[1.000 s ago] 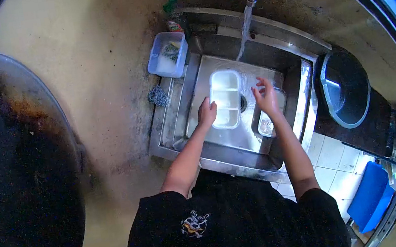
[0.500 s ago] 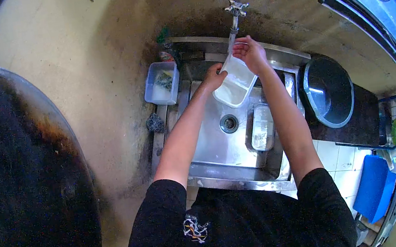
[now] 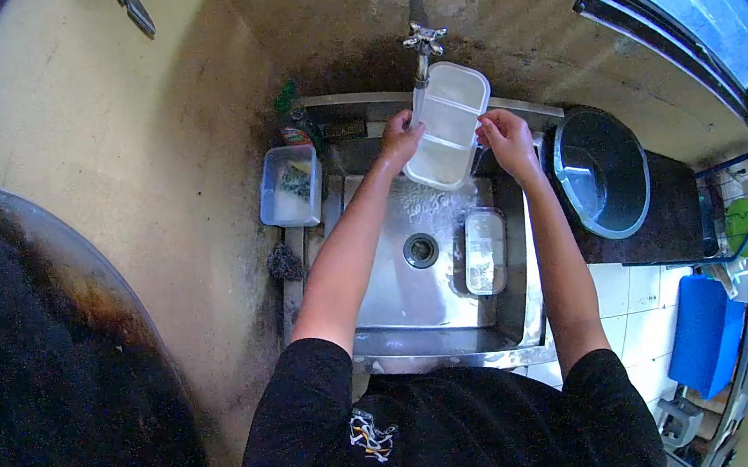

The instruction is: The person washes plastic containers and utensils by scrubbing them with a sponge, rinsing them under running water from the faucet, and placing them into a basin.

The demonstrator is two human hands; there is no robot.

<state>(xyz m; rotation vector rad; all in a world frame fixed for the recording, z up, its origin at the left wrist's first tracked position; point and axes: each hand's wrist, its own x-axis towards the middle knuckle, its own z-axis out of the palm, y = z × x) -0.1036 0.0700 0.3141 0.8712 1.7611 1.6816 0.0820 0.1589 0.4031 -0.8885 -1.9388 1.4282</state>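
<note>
Above the sink (image 3: 383, 298), a whitish plastic food container (image 3: 456, 117) with a divider across it is held under the tap (image 3: 422, 55). Water runs from the spout beside the container's left side, and drops splash on the sink floor. My left hand (image 3: 401, 142) is closed on its left edge. On the opposite edge, my right hand (image 3: 509, 142) pinches the rim with bent fingers. A clear rectangular container (image 3: 486, 252) lies in the sink, right of the drain (image 3: 421, 250).
Left of the sink stand a tub with a sponge (image 3: 291, 188), a dark scouring pad (image 3: 283, 262) and a green-topped bottle (image 3: 291, 117). A black basin (image 3: 602, 173) sits to the right, with a dish rack (image 3: 747, 208) beyond. A large dark round surface (image 3: 61, 369) fills the left.
The container has been turned and raised toward the tap, its far end now higher. My right hand has moved from near the spout down to the container's right edge.
</note>
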